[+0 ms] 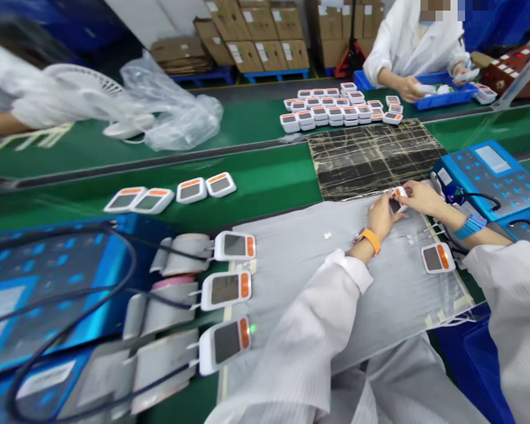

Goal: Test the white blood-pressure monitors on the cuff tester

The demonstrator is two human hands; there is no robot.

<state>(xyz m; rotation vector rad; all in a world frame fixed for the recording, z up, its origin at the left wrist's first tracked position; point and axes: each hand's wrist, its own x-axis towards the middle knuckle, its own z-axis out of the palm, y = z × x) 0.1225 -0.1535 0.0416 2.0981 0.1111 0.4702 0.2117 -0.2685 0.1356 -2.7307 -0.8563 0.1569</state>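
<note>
Near the far right part of the grey mat (300,277), both my hands are on a small white device with a dark screen and orange strip (396,206). My left hand (381,218), with an orange watch strap above it, is closed around the near left side. Fingers of my right hand (420,198) pinch the device's upper right edge; a blue band circles that wrist. A similar white device (437,258) lies just below my right hand. At the mat's left edge, three more (227,288) are plugged onto pins, one beside a green light.
Blue test boxes (497,176) stand at right, others (70,282) at left with black cables. Four-sided dark board (375,156) lies beyond the mat. Several devices (331,112) sit across the line, where a co-worker's hand (410,88) is beside a blue tray (446,97). Clear plastic (181,118) lies left.
</note>
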